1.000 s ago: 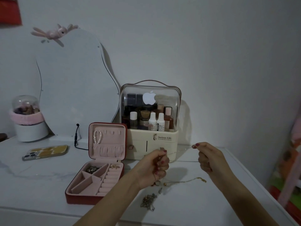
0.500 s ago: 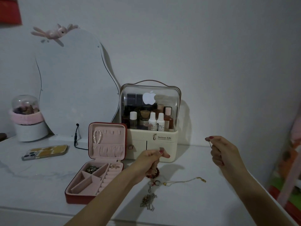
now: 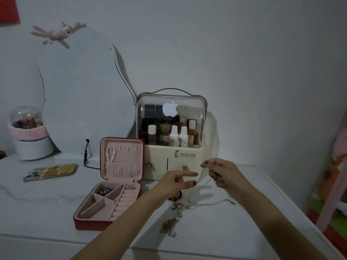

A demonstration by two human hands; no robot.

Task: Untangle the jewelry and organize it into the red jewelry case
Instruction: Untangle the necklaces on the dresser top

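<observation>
The red jewelry case [image 3: 88, 225] lies open on the table, its pink lid upright with a pearl bracelet [image 3: 110, 153] hung inside and dark pieces in a back compartment. My right hand [image 3: 222, 174] pinches a thin silver chain [image 3: 201, 186] that hangs down toward the table. My left hand [image 3: 175, 182] hovers beside it with fingers extended, holding nothing. Below lie a gold chain [image 3: 212, 204], a ring piece [image 3: 178, 207], a red beaded item [image 3: 175, 197] and a tangled clump [image 3: 169, 227].
A cream cosmetics organizer [image 3: 172, 158] with bottles stands behind the hands. A curved mirror [image 3: 80, 94] leans on the wall. A phone [image 3: 49, 172] and a black cable [image 3: 86, 156] lie at the left, beside a pink-rimmed white pot [image 3: 30, 139]. The table's front edge [image 3: 56, 241] is near.
My left hand has let go of the chain and spread its fingers. My right hand has moved back left toward the middle, the chain now hanging from it alone.
</observation>
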